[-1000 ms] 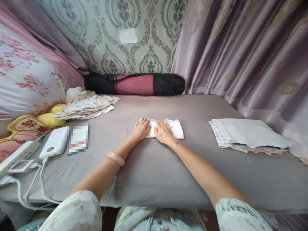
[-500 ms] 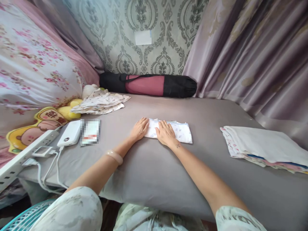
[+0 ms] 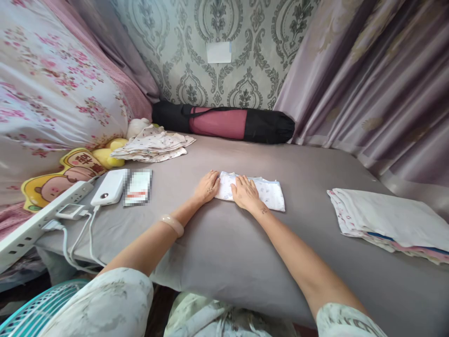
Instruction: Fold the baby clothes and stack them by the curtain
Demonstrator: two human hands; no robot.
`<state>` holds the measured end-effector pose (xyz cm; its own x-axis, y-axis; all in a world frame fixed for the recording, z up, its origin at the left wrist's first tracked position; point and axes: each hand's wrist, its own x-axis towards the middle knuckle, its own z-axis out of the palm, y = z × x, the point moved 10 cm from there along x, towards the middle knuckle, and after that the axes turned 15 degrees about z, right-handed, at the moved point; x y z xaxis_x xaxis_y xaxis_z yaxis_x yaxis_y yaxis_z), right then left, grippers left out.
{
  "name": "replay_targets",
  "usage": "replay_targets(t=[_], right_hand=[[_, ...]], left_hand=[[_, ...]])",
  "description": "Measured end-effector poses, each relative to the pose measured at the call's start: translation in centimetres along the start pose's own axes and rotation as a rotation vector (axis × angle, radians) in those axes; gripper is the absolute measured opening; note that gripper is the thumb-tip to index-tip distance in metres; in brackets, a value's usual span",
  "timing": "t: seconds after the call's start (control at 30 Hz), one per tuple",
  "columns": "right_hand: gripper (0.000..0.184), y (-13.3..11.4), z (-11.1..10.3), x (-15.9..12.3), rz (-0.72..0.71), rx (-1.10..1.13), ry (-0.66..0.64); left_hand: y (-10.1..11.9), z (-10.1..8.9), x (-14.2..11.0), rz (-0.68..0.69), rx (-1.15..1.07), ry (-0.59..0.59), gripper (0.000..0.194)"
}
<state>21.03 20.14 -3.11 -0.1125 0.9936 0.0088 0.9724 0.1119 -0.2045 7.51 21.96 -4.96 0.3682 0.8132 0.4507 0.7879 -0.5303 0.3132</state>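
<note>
A small folded white cloth (image 3: 271, 194) with a faint print and a blue edge lies on the grey bed sheet (image 3: 224, 248), in the middle of the view. Flat on top of it rests my right hand (image 3: 245, 191), its fingers stretched out and the thumb apart. At the cloth's left end, my left hand (image 3: 207, 186) lies with straight fingers, touching or just beside the edge. Neither hand grips anything. The underside of the cloth and both palms are hidden.
A stack of folded cloths (image 3: 389, 220) lies on the right, a looser pile (image 3: 154, 144) at the back left. Along the wall stretches a black and pink rolled bag (image 3: 217, 122). A power bank (image 3: 110, 187), power strip (image 3: 45, 222) and cables sit left, above a teal fan (image 3: 45, 306).
The view has shifted slightly, so everything appears a little further right. Both hands stay in nearly the same place at the folded cloth.
</note>
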Motion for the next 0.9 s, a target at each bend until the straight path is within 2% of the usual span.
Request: replay_targets(t=[0.13, 0.27, 0.53, 0.77, 0.9], right_hand=[[0.057, -1.8, -0.4, 0.5, -0.033, 0.02, 0.026], [0.057, -3.1, 0.5, 0.8, -0.065, 0.036, 0.054], [0.058, -3.2, 1.6, 0.8, -0.072, 0.026, 0.094], [0.058, -3.2, 1.4, 1.0, -0.056, 0.017, 0.029], [0.057, -4.3, 0.7, 1.0, -0.069, 0.028, 0.002]], left_hand=[[0.2, -0.1, 0.0, 0.0, 0.004, -0.018, 0.042], [0.3, -0.2, 0.0, -0.001, 0.005, -0.021, 0.042], [-0.1, -0.3, -0.1, -0.035, -0.042, 0.015, 0.041], [-0.4, -1.2, -0.2, -0.101, -0.129, 0.072, 0.042], [-0.1, -1.9, -0.3, -0.135, -0.186, 0.098, 0.043]])
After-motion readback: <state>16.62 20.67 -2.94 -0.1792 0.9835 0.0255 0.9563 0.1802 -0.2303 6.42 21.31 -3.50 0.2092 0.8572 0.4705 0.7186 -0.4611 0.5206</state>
